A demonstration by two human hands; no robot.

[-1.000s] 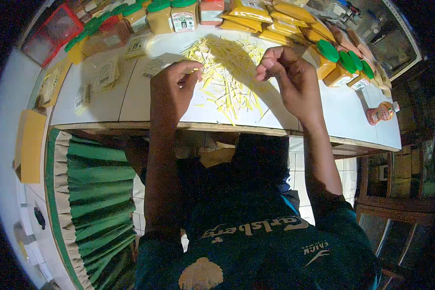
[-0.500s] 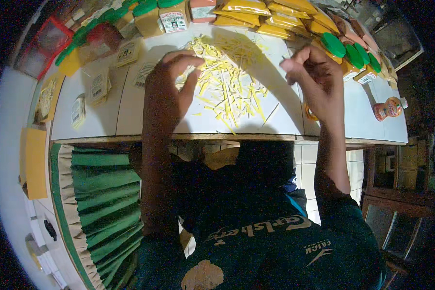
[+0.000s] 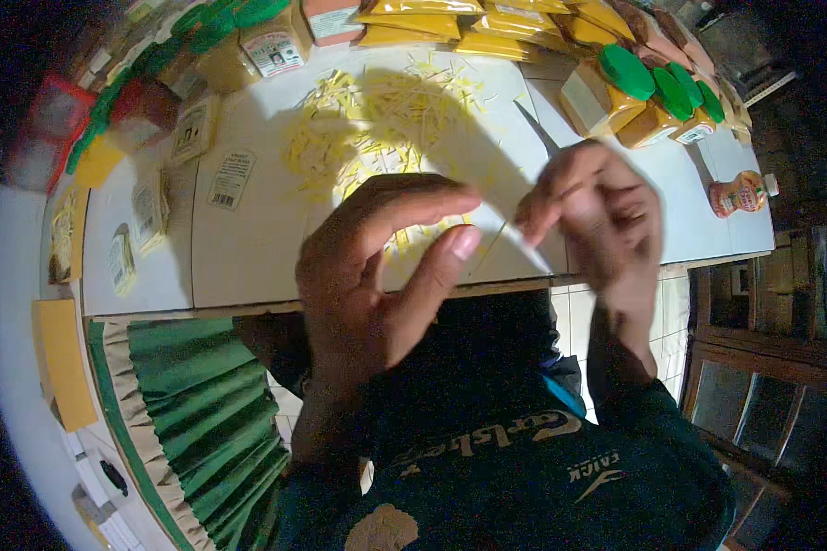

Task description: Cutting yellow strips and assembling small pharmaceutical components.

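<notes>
My left hand (image 3: 381,266) is raised over the table's near edge, thumb and curved forefinger apart, with nothing visible between them. Facing it, my right hand (image 3: 602,216) is blurred, its fingertips pinched on a thin white strip (image 3: 535,254) that slants down past them. Beyond both hands, a loose heap of thin yellow-and-white strips (image 3: 386,124) spreads over the white table (image 3: 257,234), partly in my shadow. A pointed grey blade (image 3: 534,125) lies beside the heap, its other end hidden behind my right hand.
Yellow packets (image 3: 510,32) are stacked at the back. Green-lidded containers (image 3: 627,73) stand at the far right, near a small red-orange bottle (image 3: 738,195). Small stacks of labels (image 3: 151,211) and a loose label (image 3: 232,179) lie on the left. A green pleated curtain (image 3: 198,395) hangs below the table.
Both hands have come nearer to me and lower in view, the left also moving right toward the other. The view has shifted, and the pointed blade now shows beside my right hand.
</notes>
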